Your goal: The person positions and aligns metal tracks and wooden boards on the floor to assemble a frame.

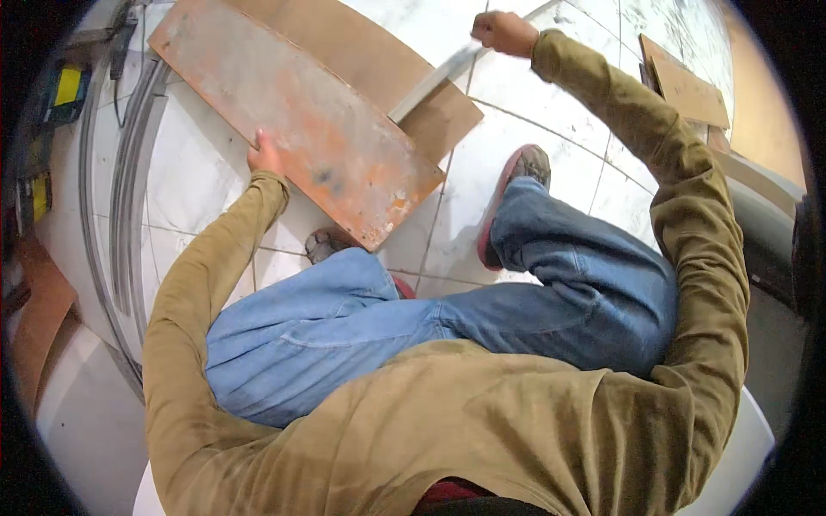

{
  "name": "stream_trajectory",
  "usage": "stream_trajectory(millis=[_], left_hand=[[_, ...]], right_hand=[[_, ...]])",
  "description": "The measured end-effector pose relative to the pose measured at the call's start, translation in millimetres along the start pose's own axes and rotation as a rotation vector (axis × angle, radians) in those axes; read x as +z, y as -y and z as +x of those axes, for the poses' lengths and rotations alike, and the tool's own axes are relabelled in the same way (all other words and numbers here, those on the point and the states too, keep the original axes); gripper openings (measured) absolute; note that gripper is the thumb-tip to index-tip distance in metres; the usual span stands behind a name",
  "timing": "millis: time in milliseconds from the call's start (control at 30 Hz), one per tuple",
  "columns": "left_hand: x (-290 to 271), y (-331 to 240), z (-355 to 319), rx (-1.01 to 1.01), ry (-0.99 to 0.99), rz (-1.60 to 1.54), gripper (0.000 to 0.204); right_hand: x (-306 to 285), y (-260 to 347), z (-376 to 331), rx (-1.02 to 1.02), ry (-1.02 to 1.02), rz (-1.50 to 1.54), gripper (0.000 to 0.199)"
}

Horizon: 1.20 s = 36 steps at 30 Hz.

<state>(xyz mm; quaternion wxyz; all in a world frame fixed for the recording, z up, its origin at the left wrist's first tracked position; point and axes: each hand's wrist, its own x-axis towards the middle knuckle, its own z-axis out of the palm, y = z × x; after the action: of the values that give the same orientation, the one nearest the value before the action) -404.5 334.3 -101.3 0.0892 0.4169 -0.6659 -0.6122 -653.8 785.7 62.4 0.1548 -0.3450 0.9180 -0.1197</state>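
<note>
My left hand (pixel 266 156) grips the near left edge of a long board (pixel 297 116), its thumb on top and its other fingers hidden. Worn grey and orange-brown patches cover the board's face, and one near corner looks chipped. Beneath it, at the far side, a plain brown board (pixel 361 52) sticks out. A long pale strip (pixel 434 82) slants up to the right from the painted board's far edge. My right hand (pixel 506 34) is closed on this strip, my arm stretched far forward; its exact kind is unclear.
Several long grey bent strips (pixel 129 189) lie on the white tiled floor (pixel 194 181) at left, near yellow-and-black items (pixel 67 86). Board offcuts (pixel 688 90) rest at the far right, and a brown panel (pixel 43 301) at the left. My shoes (pixel 529 163) stand close to the boards.
</note>
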Motion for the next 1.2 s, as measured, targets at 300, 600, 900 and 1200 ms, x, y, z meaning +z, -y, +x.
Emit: stream_trajectory(millis=[300,600,900,1200], left_hand=[[-19,-58,-9,-0.32,0.178,-0.351,0.057],[-31,-113,-21,-0.19,0.222,-0.428,0.046],[-59,-177,2,-0.023,0.2,-0.31,0.038],[-84,-207,15,0.13,-0.054,0.037,0.031]], right_hand=[[63,78,9,-0.329,0.253,-0.408,0.041],[64,73,26,-0.409,0.263,-0.22,0.025],[-10,97,-2,-0.414,0.188,-0.191,0.022],[-50,111,-29,-0.451,-0.014,-0.159,0.016]])
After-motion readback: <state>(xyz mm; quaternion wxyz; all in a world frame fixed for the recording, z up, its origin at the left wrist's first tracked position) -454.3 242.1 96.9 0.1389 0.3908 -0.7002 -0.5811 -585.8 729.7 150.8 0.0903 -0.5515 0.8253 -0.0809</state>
